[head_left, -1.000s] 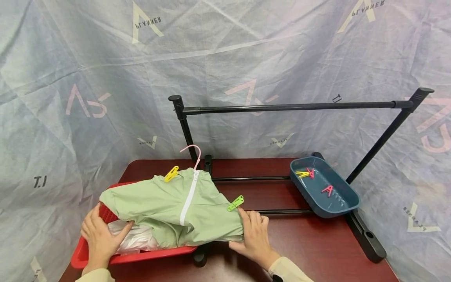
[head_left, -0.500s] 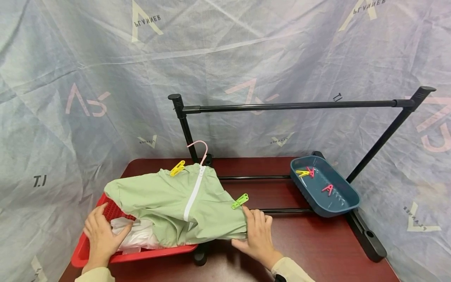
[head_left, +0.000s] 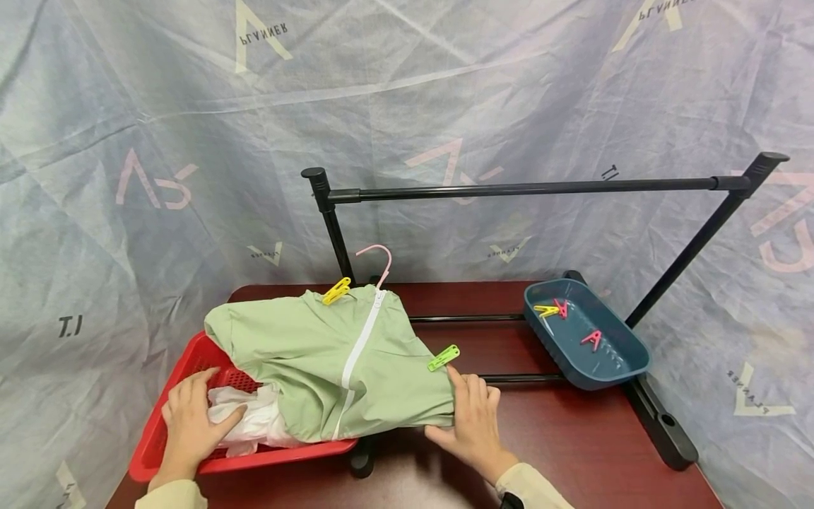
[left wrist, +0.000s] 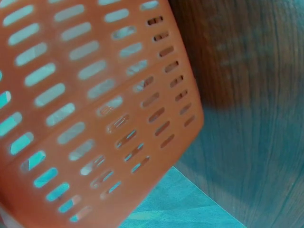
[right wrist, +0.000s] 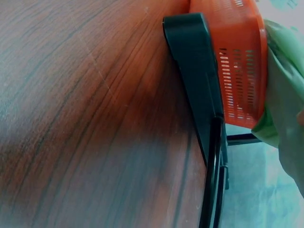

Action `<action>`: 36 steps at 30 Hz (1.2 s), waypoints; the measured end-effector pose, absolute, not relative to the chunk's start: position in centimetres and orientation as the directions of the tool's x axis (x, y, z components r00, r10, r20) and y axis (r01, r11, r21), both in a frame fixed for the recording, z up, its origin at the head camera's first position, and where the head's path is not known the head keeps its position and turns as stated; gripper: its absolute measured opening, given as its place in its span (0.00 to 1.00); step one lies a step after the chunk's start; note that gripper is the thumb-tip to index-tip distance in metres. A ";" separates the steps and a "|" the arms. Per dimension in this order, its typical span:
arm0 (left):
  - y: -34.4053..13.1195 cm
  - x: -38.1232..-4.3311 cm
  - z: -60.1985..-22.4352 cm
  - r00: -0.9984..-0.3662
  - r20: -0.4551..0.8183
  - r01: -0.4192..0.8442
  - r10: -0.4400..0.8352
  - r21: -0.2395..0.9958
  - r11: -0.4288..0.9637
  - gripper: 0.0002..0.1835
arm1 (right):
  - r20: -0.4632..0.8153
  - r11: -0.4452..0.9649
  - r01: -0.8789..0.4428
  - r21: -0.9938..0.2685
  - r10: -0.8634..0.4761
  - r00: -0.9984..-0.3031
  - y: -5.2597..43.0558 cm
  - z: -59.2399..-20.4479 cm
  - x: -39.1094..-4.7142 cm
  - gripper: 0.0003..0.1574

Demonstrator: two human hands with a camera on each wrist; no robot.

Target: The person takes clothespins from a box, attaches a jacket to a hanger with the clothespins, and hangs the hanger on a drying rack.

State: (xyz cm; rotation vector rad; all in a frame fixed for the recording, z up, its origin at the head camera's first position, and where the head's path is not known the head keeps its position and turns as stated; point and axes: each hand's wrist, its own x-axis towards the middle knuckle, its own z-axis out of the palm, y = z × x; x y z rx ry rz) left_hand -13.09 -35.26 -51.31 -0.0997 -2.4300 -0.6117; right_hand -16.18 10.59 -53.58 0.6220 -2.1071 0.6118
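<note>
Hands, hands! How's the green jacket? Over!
Right hand pinching green jacket. Left hand over red basket, free of jacket. Pink hook off black bar. Possible snag: basket partly beneath jacket.

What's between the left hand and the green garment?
In the head view, a crumpled white bundle lies between the left hand and the green garment, inside the red basket; some basket mesh shows just beyond it.

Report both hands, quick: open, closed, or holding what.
Left hand: open, fingers spread, over the red basket.
Right hand: holding the edge of the green jacket.
</note>
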 end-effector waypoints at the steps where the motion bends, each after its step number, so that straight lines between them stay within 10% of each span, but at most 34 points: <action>1: -35.3 -13.1 -51.3 -0.808 0.586 0.215 -0.068 0.401 0.891 0.44 | 0.820 0.759 -0.618 -0.204 -0.212 -0.531 10.6 -53.6 -16.2 0.65; 36: -35.2 -13.6 -52.1 -0.966 0.231 0.180 0.118 0.270 0.946 0.57 | 0.780 0.780 -0.570 -0.259 -0.179 -0.599 11.5 -53.2 -16.3 0.65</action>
